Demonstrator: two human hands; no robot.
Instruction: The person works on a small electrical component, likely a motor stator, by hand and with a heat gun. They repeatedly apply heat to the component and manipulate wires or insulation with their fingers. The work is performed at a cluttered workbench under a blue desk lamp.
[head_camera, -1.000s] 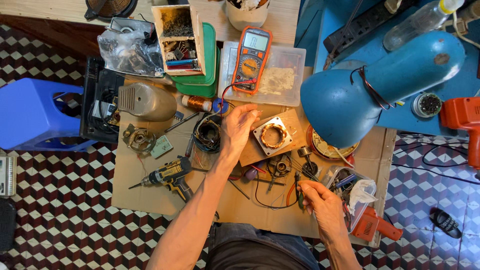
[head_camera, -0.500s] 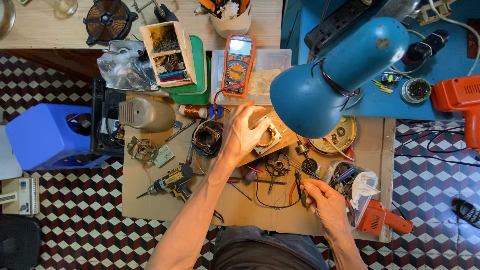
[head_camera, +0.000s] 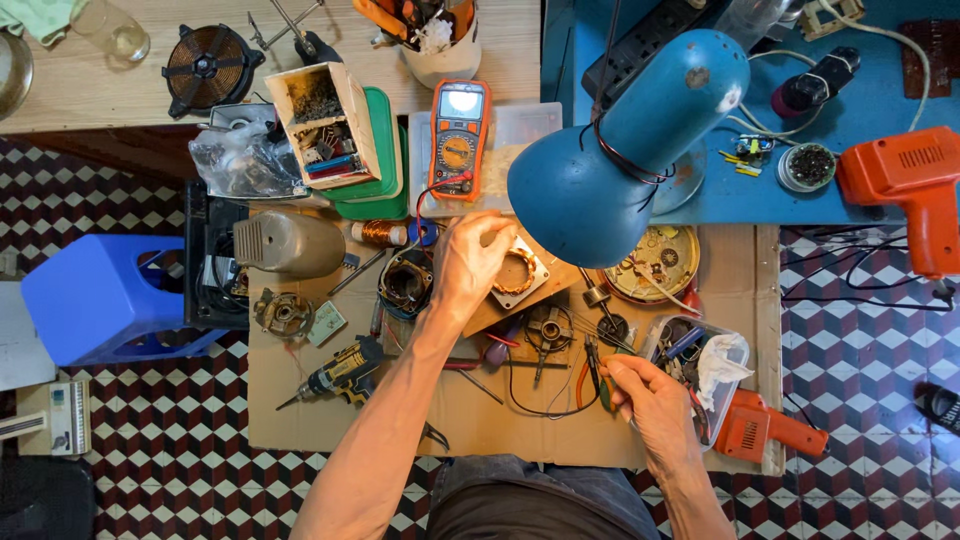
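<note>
— Left hand (head_camera: 470, 262)?
— Arm stretched forward, fingers curled on the square motor stator (head_camera: 517, 273), mid-cardboard mat (head_camera: 500, 420).
— Right hand (head_camera: 655, 400)?
— Clenched around pliers (head_camera: 598, 372), near the mat's front edge.

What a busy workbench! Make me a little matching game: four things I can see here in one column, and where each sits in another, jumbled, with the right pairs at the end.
Things:
1. Orange multimeter
2. Yellow cordless drill
3. Blue desk lamp
4. Square motor part with copper windings

Places:
A. Under the left hand
B. Hanging over the middle of the bench
C. On a clear plastic box at the back
D. On the cardboard, left of the person's left forearm

Pairs: 1-C, 2-D, 3-B, 4-A
</note>
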